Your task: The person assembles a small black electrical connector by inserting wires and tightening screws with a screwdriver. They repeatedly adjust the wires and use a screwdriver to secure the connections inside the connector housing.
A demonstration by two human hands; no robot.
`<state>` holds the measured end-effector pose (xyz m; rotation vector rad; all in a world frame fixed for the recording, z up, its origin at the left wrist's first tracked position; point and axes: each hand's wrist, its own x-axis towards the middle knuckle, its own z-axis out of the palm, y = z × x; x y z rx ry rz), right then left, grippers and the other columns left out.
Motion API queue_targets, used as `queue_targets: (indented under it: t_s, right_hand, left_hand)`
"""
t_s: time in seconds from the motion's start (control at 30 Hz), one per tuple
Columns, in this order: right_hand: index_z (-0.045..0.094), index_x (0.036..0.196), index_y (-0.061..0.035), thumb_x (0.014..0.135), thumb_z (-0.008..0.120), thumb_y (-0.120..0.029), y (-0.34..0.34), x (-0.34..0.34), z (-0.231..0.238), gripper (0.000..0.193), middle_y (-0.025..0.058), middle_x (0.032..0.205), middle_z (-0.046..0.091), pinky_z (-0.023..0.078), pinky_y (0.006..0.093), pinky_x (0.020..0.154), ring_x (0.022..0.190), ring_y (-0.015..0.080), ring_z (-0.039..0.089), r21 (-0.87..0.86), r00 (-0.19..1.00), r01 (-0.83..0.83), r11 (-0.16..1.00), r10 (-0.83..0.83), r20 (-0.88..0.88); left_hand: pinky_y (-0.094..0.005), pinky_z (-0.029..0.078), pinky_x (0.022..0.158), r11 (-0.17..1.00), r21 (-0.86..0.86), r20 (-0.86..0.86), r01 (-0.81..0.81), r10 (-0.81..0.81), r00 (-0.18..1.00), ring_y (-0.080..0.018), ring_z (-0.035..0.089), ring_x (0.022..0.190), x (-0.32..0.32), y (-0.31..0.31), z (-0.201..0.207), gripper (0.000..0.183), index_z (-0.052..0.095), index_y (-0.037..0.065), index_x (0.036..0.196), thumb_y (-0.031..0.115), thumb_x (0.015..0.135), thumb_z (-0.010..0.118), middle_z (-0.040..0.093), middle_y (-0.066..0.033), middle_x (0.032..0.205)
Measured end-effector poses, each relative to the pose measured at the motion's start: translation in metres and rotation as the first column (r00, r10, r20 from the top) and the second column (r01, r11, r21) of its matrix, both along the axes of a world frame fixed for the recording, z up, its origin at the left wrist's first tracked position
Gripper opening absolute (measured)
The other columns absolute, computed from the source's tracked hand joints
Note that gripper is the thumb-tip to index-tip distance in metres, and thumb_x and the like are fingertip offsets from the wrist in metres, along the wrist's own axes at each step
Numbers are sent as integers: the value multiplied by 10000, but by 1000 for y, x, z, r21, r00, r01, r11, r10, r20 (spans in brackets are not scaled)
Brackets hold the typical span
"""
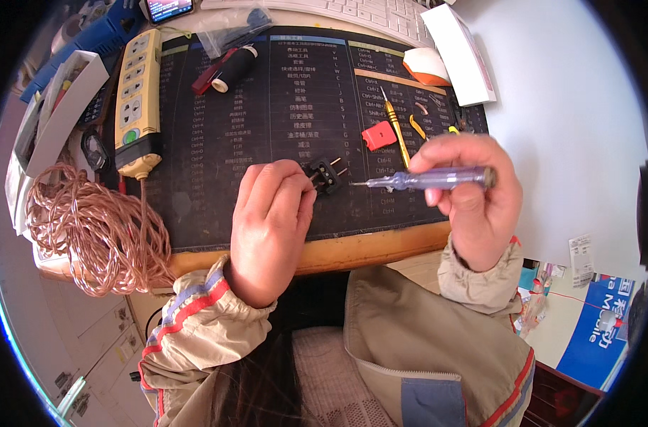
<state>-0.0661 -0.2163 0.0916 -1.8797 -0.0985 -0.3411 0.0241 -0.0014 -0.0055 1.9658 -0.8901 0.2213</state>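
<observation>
My left hand (273, 213) is closed on a small black two-pin plug (325, 176), its metal pins pointing up and to the right. Between the fingers of my right hand (473, 192) lies a screwdriver (438, 178) with a clear purplish handle. Its thin tip points left at the plug, with a small gap between them. Beyond the right hand, a thin yellow precision screwdriver (396, 128) and a small red piece (379, 135) rest on the dark printed desk mat (231, 192).
A yellowish power strip (137, 92) stands at the left, above a big coil of brownish cable (100, 228). At the back lie a black-and-red tool (235, 69), a plastic bag (235, 28), a white keyboard (367, 16) and a white box (459, 57). The desk edge (374, 250) runs beneath my wrists.
</observation>
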Motion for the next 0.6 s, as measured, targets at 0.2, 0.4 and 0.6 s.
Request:
queue_targets:
  t_s: [0.2,0.4,0.6]
  right_hand:
    - [623,1126,12,955,749,-1,32,-24,-28,213,169,1095,752,580,285,840,1008,193,732,-46,988,148,988,-146,41]
    - [681,1074,-34,925,764,-16,29,-17,-30,171,129,956,741,552,297,691,794,191,702,-291,948,299,909,-246,204]
    - [677,936,-105,894,779,-141,10,24,-68,116,87,735,648,505,417,579,702,308,664,-714,996,93,694,-73,58]
  left_hand:
    - [-418,515,863,1000,1,-7,-13,13,1000,-348,620,958,0,-1,-2,194,652,-9,977,-64,812,739,643,-136,1052]
    - [-420,517,856,999,35,41,0,-1,999,-345,611,944,2,-2,-4,207,631,5,975,-66,809,734,627,-129,1058]
    - [-417,533,826,999,19,71,41,-42,997,-328,599,949,4,-3,-2,215,648,7,956,-77,781,739,611,-117,1081]
